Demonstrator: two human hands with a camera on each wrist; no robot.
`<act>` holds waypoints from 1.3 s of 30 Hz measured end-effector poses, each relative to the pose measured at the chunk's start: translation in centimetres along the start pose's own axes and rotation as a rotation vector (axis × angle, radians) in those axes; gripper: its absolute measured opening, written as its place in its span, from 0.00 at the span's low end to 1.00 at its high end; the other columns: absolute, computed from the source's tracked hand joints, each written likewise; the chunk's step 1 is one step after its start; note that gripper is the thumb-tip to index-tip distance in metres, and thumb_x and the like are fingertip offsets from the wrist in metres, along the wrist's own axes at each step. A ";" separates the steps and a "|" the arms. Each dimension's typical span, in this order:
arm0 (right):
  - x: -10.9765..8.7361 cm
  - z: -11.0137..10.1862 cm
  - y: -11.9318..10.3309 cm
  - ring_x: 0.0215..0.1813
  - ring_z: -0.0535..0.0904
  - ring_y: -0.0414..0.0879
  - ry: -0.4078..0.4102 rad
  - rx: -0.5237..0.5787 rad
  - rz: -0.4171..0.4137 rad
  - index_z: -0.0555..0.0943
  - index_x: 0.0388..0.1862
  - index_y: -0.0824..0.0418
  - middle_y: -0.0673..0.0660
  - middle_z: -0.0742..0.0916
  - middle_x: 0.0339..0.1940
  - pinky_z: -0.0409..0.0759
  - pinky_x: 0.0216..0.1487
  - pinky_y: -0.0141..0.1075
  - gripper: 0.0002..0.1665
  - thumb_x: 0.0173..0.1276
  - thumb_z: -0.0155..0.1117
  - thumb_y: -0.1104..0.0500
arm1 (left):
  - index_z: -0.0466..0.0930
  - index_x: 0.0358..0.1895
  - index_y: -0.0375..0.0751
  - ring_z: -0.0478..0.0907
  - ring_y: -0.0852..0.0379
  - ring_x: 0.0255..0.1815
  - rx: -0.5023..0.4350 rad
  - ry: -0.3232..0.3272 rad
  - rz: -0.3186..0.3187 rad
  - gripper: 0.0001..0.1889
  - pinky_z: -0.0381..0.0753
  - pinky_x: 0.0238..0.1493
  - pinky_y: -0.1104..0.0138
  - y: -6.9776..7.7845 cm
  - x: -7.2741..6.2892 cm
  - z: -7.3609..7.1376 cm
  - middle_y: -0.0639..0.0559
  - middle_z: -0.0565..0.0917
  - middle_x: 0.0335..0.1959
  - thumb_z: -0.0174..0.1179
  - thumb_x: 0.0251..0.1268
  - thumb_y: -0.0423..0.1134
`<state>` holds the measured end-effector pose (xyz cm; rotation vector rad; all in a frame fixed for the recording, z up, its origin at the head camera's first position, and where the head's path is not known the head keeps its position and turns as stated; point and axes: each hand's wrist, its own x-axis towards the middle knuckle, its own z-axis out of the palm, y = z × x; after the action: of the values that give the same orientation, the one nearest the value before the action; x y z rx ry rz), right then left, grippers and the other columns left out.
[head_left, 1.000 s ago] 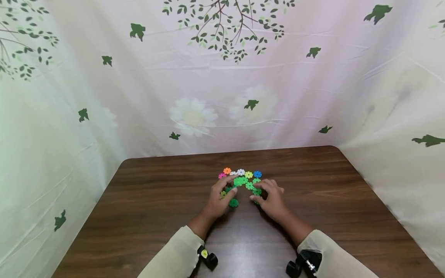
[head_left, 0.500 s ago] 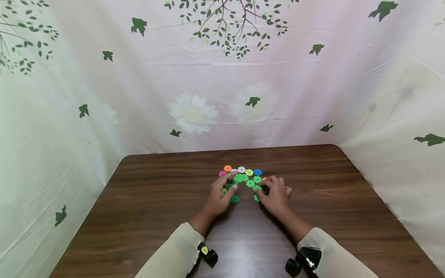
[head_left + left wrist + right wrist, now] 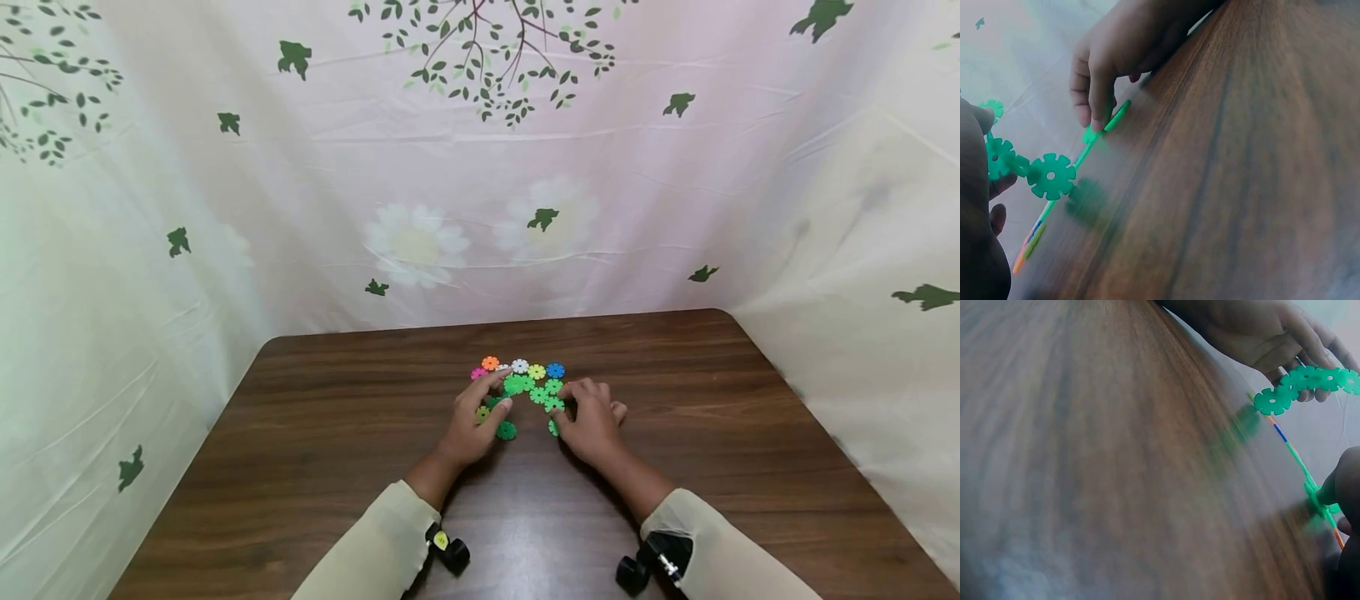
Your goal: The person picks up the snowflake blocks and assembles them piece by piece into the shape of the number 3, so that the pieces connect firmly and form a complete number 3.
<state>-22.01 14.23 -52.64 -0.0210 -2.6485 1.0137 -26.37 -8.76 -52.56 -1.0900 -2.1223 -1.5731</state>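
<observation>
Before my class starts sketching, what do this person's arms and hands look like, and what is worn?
The left sleeve and right sleeve are pale cream and long. The left carries a black device with a yellow spot; the right, another black device with a silvery part. The left hand and right hand wear no gloves.

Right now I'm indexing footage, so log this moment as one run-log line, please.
left hand: holds green disc chain | right hand: pinches green disc | blue disc: on wooden table, beyond both hands
</observation>
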 end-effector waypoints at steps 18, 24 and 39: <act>-0.5 -0.4 -0.7 0.52 0.84 0.57 0.071 0.237 -0.162 0.86 0.65 0.65 0.60 0.87 0.43 0.58 0.62 0.53 0.23 0.73 0.75 0.67 | 0.78 0.73 0.36 0.85 0.41 0.55 -0.001 0.023 0.064 0.23 0.86 0.54 0.45 0.4 0.1 0.1 0.37 0.87 0.55 0.61 0.79 0.27; -0.7 -0.8 -1.3 0.50 0.80 0.44 0.097 0.418 -0.234 0.87 0.64 0.65 0.58 0.84 0.42 0.81 0.58 0.31 0.22 0.72 0.73 0.69 | 0.79 0.71 0.32 0.86 0.40 0.55 0.010 0.023 0.084 0.21 0.88 0.52 0.50 0.2 0.2 0.1 0.37 0.88 0.54 0.62 0.78 0.26; -0.8 -1.7 -2.4 0.43 0.87 0.40 0.001 0.598 -0.143 0.83 0.66 0.70 0.70 0.90 0.49 0.86 0.41 0.32 0.18 0.80 0.65 0.68 | 0.83 0.66 0.31 0.85 0.44 0.47 0.043 0.035 0.209 0.21 0.89 0.47 0.52 0.4 0.4 0.3 0.39 0.88 0.49 0.68 0.71 0.23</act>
<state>-20.53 13.45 -50.12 0.2904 -2.2024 1.6955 -26.31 -8.34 -52.18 -1.2169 -1.9397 -1.4338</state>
